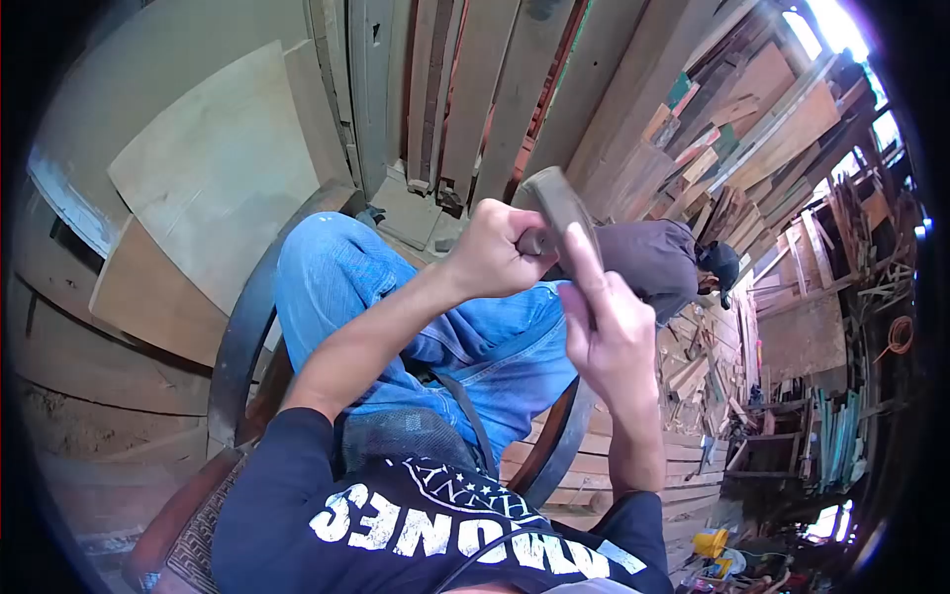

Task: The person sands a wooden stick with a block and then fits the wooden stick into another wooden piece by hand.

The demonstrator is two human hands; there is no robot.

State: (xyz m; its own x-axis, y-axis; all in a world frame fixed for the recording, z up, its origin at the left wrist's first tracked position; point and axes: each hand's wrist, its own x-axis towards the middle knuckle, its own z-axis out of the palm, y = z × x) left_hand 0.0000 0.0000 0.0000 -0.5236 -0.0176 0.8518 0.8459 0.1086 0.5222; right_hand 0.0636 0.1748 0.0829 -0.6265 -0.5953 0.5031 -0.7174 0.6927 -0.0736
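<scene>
- Holding up front and centre, the left hand (pixel 495 252) has its fingers clamped on a grey-brown tool (pixel 566 213), right above the lap!
- Short, dark and round-ended, a stub (pixel 535 241) pokes out of that fist, up against the tool; the join is hidden.
- And here's the right hand (pixel 616 332), index finger stretched along the tool's side, the other fingers curled in; whether they grip anything, I cannot tell.
- Down below, blue jeans (pixel 332 272) fill a chair (pixel 242 342) with dark curved arms, knees bent, legs folded.
- At the waist sits a grey mesh piece (pixel 406 436) with a dark strap beside it; pouch or plain cloth, no telling.
- Over to the right, a rack (pixel 787 436) carries greenish slats (pixel 839 436) standing close together, the nearest thing to a loaded holder.
- Lower right, a yellow object (pixel 711 543) sits among clutter, too small to call as a container or otherwise.
- Just beyond the right hand, a co-worker (pixel 643 259) bends over in a dark shirt and cap.
- Pale wooden sheets (pixel 223 158) lean on the left, long planks (pixel 500 99) line up ahead, and wood scraps (pixel 742 129) pile upper right!
</scene>
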